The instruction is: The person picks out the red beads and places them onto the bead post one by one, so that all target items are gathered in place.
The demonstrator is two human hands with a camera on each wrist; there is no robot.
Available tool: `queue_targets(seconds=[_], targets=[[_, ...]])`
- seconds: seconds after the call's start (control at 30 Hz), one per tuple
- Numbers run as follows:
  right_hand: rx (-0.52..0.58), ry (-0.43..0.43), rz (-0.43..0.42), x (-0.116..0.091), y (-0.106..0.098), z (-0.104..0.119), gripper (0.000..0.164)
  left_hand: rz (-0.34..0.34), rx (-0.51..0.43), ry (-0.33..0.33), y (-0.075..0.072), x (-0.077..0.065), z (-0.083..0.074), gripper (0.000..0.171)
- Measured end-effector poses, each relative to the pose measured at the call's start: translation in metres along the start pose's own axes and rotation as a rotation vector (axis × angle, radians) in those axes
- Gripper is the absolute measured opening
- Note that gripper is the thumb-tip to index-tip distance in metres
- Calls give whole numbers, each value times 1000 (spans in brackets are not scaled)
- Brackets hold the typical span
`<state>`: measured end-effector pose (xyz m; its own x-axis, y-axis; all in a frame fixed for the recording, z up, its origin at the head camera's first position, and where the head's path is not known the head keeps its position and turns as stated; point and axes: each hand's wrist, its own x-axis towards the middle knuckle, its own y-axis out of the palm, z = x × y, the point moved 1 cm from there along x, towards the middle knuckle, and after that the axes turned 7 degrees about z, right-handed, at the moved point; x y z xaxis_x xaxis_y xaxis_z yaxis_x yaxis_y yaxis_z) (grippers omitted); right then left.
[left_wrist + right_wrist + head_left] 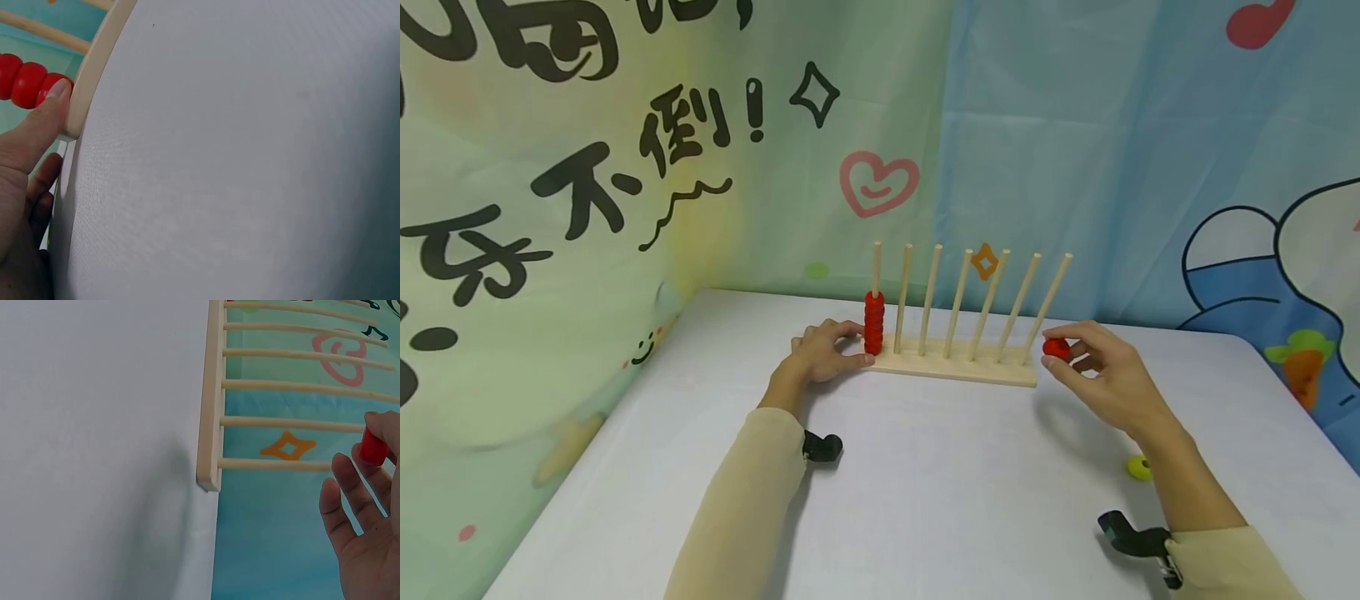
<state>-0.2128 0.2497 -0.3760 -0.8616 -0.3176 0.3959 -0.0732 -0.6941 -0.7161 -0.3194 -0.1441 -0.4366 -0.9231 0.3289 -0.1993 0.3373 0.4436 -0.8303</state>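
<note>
A wooden peg rack (955,369) stands towards the back of the table, with a row of several upright pegs on a flat base. Red beads (873,323) are stacked on its leftmost peg; the other pegs are bare. My left hand (826,352) holds the rack's left end, thumb in front by the lowest bead and index finger behind. In the left wrist view the thumb (47,115) lies against that bead and the base. Off the rack's right end, my right hand (1108,375) pinches a loose red bead (373,450) between thumb and index finger, above the table.
A yellow-green bead (1138,467) lies on the white table (940,500) near my right forearm. Black camera mounts (823,447) stick out from both wrists. A printed cloth backdrop (1037,150) hangs behind the table.
</note>
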Motion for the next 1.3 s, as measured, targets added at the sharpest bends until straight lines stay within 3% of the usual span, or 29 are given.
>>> queue_targets(seconds=[0.23,0.43,0.63,0.77,1.3], targets=[[39,-75,-7,8,3,37,31,7,-2,-2,0,-1,-2,61],[107,-134,-26,14,5,40,34,9,1,-4,0,-2,-3,61],[252,-186,-65,21,9,41,44,12,-4,-7,0,-2,-3,62],[333,-212,-76,27,15,46,39,9,-14,-6,-1,-3,-3,62],[410,-230,-70,49,36,69,40,8,-5,9,-1,-1,-1,62]])
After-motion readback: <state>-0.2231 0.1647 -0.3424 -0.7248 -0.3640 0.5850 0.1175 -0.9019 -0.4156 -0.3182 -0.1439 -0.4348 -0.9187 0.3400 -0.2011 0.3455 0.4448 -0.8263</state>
